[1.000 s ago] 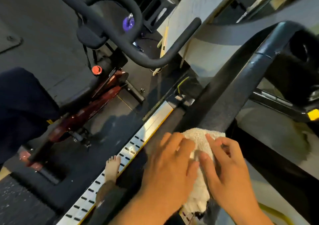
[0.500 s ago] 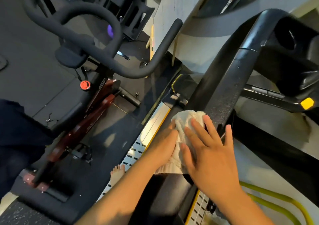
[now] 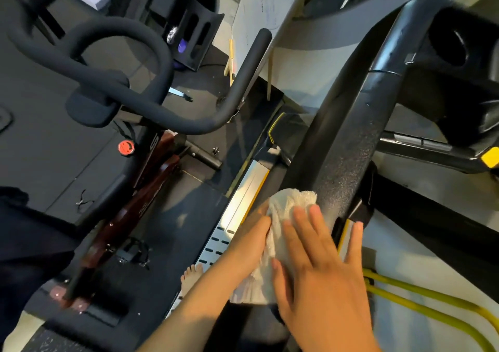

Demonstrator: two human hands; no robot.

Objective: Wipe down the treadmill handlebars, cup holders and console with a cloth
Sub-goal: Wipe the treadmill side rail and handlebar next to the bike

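A: What dominates?
B: A treadmill handlebar (image 3: 348,146), slanting upward. A white cloth (image 3: 286,208) lies on its lower end.
A: The hands?
B: The right hand (image 3: 318,265) presses it, fingers straight, grip open. The left hand (image 3: 251,235) touches its left edge; grip hidden, can't tell.

Two hands are showing, left hand (image 3: 252,239) and right hand (image 3: 324,268), and one cloth (image 3: 287,207). One handlebar (image 3: 345,141), one cup holder (image 3: 453,46) and one bike (image 3: 121,89) (with one red knob (image 3: 125,147)) are showing. One foot (image 3: 190,276) and two yellow tubes (image 3: 432,295) are showing too.
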